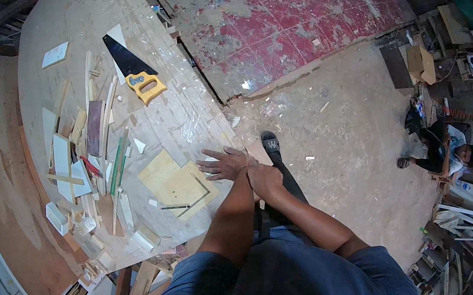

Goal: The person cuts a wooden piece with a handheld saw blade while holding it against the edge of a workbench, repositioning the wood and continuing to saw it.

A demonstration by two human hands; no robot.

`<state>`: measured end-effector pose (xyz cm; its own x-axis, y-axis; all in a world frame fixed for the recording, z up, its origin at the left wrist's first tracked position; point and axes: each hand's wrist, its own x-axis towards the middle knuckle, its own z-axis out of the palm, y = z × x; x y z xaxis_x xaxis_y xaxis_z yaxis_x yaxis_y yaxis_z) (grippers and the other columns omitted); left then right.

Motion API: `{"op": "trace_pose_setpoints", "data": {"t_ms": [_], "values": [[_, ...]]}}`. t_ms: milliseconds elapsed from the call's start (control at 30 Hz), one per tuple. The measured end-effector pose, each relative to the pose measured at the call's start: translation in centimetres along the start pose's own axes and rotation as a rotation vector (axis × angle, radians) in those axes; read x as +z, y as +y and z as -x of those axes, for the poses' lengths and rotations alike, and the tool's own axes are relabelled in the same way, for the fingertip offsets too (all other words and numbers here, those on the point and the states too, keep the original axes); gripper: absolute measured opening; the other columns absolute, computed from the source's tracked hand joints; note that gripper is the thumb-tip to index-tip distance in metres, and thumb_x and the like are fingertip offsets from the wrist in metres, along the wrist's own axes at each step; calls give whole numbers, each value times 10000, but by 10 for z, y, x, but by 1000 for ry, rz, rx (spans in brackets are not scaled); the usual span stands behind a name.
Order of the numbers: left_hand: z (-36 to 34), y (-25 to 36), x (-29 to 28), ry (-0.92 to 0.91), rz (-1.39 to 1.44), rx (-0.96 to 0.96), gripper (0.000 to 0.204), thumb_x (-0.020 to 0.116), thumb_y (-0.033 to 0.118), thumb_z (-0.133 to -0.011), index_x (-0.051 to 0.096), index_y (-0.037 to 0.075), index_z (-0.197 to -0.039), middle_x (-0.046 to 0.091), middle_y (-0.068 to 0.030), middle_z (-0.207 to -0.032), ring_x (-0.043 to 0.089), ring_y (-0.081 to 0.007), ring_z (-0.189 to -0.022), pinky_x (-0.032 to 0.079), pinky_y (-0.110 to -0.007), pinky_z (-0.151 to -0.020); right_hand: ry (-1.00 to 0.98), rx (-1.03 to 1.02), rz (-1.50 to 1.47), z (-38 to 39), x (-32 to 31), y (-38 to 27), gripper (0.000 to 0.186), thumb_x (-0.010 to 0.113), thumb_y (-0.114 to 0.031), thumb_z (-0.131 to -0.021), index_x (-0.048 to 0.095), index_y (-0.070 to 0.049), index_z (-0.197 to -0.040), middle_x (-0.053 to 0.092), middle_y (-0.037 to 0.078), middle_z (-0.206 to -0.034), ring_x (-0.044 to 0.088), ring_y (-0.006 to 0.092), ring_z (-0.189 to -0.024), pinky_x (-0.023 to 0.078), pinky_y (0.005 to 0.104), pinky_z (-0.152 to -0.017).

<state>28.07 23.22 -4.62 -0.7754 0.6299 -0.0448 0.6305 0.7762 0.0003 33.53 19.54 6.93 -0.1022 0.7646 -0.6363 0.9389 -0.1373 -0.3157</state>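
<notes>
My left hand (pixel 224 164) is held over the table's right edge with its fingers spread, holding nothing. My right hand (pixel 265 180) is closed round my left wrist. Just left of my left hand lies a pale plywood piece (pixel 159 171), partly overlapping another of the same colour. On it rests a thin dark L-shaped thing (pixel 198 195), which looks like a try square. A slim dark stick, perhaps a pencil (pixel 174 207), lies close by. Farther off on the table is a handsaw (pixel 132 59) with a black blade and yellow handle.
Wood strips and offcuts (pixel 93 127) crowd the table's left side, with a red-handled tool (pixel 91 166) among them. A red tiled platform (pixel 291 15) stands beyond the floor. At the far right a person (pixel 454 145) sits near stacked scraps and boxes.
</notes>
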Motion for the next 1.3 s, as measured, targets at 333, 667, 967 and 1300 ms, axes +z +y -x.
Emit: {"op": "trace_pose_setpoints", "data": {"t_ms": [333, 667, 967, 1300], "values": [[4, 11, -6, -25, -27, -30, 715, 468, 413, -944, 153, 157, -1532, 130, -225, -1568, 155, -364, -1447, 117, -561, -1147, 28, 61, -21, -5, -1, 5, 183, 637, -131, -813, 703, 7, -914, 712, 189, -879, 713, 311, -832, 574, 397, -692], [1, 17, -14, -53, 11, -18, 728, 474, 381, -937, 136, 129, -1530, 103, -242, -1565, 136, -388, -1446, 108, -581, -1143, -100, 9, -43, -18, 4, 7, 331, 393, -189, -950, 527, 31, -1158, 688, 240, -917, 698, 386, -806, 564, 487, -662], [-2, 4, -8, 9, 4, -25, 721, 480, 384, -936, 157, 122, -1525, 130, -237, -1560, 152, -385, -1441, 97, -576, -1148, -96, 37, 1, -9, -25, -10, 315, 455, -161, -925, 599, 38, -1122, 694, 228, -955, 705, 353, -827, 572, 434, -694], [-2, 2, 1, -46, 16, -6, 757, 485, 387, -921, 128, 112, -1529, 73, -258, -1564, 97, -414, -1445, 69, -598, -1142, -77, 84, -22, -10, -6, 3, 318, 400, -208, -956, 509, 13, -1156, 667, 273, -967, 684, 393, -875, 558, 476, -735]]}}
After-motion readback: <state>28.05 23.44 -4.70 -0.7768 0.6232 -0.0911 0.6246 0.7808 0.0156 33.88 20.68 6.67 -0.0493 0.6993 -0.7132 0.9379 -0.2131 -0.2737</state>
